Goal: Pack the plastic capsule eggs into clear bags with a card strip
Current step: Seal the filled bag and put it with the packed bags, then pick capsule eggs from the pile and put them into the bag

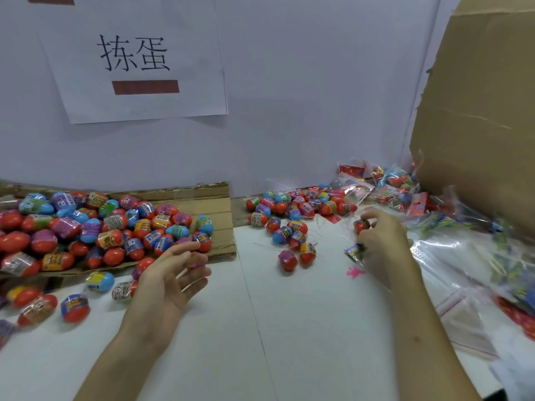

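Where eggs [86, 227] heap: cardboard tray [221, 204]
Left hand [169, 274]: fingers [185, 250] loose, empty
Right hand [380, 237]: fingers [373, 215] pinch red egg [360, 226]
Clear bags [395, 183]: eggs inside

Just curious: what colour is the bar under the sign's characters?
The bar is dark reddish brown; head view.

capsule eggs [115, 227]: mostly red bottoms, tops blue, purple, orange, green, busy printed wraps. table [260, 328] white. cardboard sheet [220, 204] plain brown. paper sign [136, 105] white, black characters, dark red bar. clear bags [463, 308], thin red stripe. tiny neon pink bit [354, 272].
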`<move>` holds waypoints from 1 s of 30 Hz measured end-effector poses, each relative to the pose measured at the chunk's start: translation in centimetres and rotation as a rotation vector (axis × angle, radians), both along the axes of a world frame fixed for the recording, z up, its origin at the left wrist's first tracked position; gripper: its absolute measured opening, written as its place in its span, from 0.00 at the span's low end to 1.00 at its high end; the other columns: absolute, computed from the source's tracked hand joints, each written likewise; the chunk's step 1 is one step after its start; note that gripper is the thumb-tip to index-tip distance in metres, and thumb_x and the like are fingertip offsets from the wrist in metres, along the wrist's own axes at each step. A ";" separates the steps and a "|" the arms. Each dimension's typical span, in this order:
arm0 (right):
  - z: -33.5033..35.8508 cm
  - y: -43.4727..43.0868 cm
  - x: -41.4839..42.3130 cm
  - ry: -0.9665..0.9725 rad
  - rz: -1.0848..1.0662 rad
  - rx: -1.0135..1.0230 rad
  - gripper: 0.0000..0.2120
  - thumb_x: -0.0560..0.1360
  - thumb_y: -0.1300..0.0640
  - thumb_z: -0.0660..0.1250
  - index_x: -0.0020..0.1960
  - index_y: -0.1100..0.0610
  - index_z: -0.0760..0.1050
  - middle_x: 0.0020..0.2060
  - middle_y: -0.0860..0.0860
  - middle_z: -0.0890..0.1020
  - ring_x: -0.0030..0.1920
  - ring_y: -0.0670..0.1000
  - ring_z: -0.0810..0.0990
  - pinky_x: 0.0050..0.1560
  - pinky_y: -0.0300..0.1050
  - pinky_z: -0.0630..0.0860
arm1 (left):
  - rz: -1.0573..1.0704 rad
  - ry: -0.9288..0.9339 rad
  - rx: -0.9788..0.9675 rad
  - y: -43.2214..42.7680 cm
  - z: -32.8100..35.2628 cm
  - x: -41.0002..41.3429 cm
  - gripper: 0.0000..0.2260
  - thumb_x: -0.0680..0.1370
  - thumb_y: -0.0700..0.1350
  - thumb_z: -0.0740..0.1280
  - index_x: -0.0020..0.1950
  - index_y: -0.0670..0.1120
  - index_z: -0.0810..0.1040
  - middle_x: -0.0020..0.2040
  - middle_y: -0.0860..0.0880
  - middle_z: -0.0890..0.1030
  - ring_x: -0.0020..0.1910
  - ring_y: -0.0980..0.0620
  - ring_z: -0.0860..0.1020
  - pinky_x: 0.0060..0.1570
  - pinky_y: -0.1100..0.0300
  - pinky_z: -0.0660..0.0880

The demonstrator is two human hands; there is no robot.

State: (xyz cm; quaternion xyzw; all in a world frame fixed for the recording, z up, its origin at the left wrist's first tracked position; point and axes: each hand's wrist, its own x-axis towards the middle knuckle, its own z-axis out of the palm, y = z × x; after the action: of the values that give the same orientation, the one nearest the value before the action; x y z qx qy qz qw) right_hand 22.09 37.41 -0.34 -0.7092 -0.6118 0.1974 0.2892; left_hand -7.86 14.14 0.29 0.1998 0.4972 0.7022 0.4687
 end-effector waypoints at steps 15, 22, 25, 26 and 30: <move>0.9 -0.6 -0.5 0.297 -0.050 0.378 0.08 0.70 0.60 0.80 0.47 0.54 0.84 0.39 0.49 0.86 0.38 0.46 0.84 0.39 0.38 0.76 | 0.010 0.013 -0.057 0.0 -0.2 0.2 0.09 0.82 0.39 0.63 0.54 0.44 0.83 0.42 0.46 0.84 0.44 0.46 0.82 0.50 0.51 0.76; 3.6 -3.9 -5.5 0.343 0.419 0.597 0.07 0.71 0.61 0.79 0.45 0.53 0.84 0.37 0.42 0.84 0.35 0.42 0.83 0.39 0.34 0.79 | -0.079 0.170 -0.056 0.5 -0.7 0.3 0.14 0.75 0.46 0.71 0.60 0.46 0.82 0.51 0.46 0.88 0.46 0.48 0.87 0.49 0.50 0.79; 4.1 -6.2 -8.2 0.407 0.569 0.601 0.06 0.71 0.64 0.78 0.44 0.56 0.84 0.37 0.45 0.85 0.32 0.50 0.83 0.38 0.41 0.79 | -0.192 0.255 -0.038 0.4 -0.9 0.7 0.29 0.69 0.53 0.81 0.67 0.50 0.79 0.59 0.48 0.86 0.57 0.46 0.86 0.54 0.49 0.79; 4.2 -6.9 -8.9 0.452 0.609 0.587 0.06 0.71 0.65 0.78 0.44 0.57 0.84 0.37 0.46 0.85 0.31 0.51 0.83 0.37 0.43 0.80 | -0.231 0.269 -0.035 0.3 -1.1 1.0 0.35 0.65 0.57 0.83 0.69 0.51 0.77 0.61 0.49 0.85 0.59 0.47 0.85 0.56 0.49 0.79; 4.5 -9.0 -10.8 0.743 0.736 0.416 0.06 0.72 0.67 0.77 0.43 0.59 0.82 0.33 0.51 0.84 0.27 0.54 0.83 0.25 0.44 0.76 | -0.324 0.270 0.001 0.1 -1.4 2.2 0.40 0.62 0.56 0.81 0.73 0.55 0.73 0.68 0.55 0.81 0.66 0.53 0.80 0.66 0.48 0.76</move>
State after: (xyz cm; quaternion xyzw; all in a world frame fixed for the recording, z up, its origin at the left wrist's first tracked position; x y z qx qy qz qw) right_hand 11.29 28.46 4.14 -0.2598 -0.7018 0.3971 0.5312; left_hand -5.69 14.22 -1.12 0.3699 0.5167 0.5845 0.5045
